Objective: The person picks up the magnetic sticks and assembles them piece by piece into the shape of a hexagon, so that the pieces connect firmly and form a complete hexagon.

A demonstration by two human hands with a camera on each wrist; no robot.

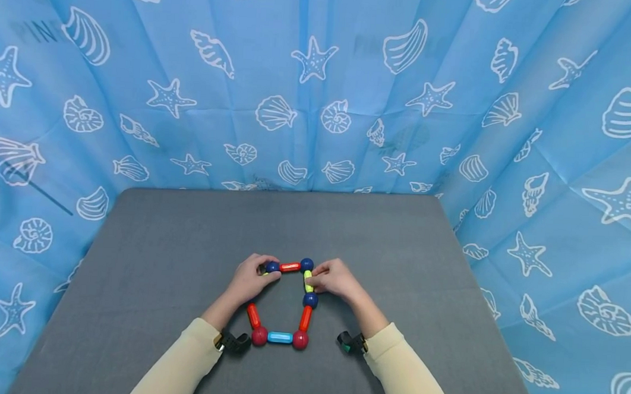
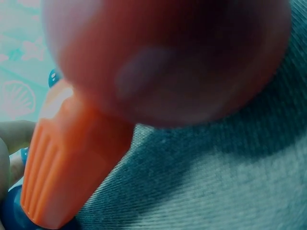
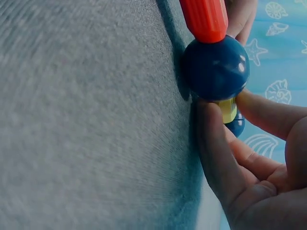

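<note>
On the grey table lies a ring of coloured rods and balls. My right hand (image 1: 337, 279) pinches a yellow-green rod (image 1: 308, 281) between thumb and fingers; a blue ball (image 1: 310, 300) sits at its near end and another blue ball (image 1: 306, 264) at its far end. At the ring's far left corner, my left hand (image 1: 250, 279) pinches a second yellow-green rod, mostly covered by the fingers, beside a blue ball (image 1: 272, 267). A red rod (image 1: 290, 267) joins the two far balls. In the left wrist view, an orange-red rod (image 2: 72, 158) meets a blue ball (image 2: 17, 211).
Nearer the person, two red balls (image 1: 259, 336) are joined by a light blue rod (image 1: 280, 337). Red rods (image 1: 306, 318) run up from both. Behind the table (image 1: 185, 226) hangs a blue curtain (image 1: 310, 101) with shells and starfish.
</note>
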